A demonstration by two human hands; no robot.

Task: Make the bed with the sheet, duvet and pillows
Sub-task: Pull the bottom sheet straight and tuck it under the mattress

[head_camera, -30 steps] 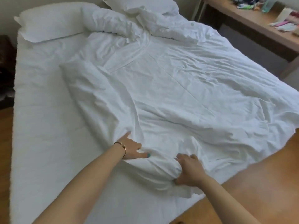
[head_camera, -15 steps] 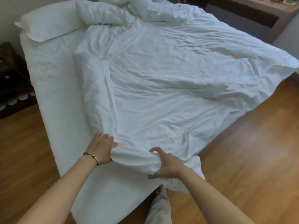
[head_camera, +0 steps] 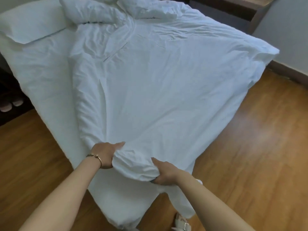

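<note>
Both hands hold the near corner of the duvet (head_camera: 158,97): the left hand (head_camera: 104,155) grips a bunched fold, and the right hand (head_camera: 165,172) pinches the edge just beside it. Beyond the grip the duvet lies crooked over the sheet (head_camera: 43,77), with a pillow (head_camera: 30,25) far up on the left. I judge the step is spreading the duvet; next it needs a pull to square it.

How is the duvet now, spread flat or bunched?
Mostly spread; the duvet is bunched near the pillow and where both hands grip it.
</note>
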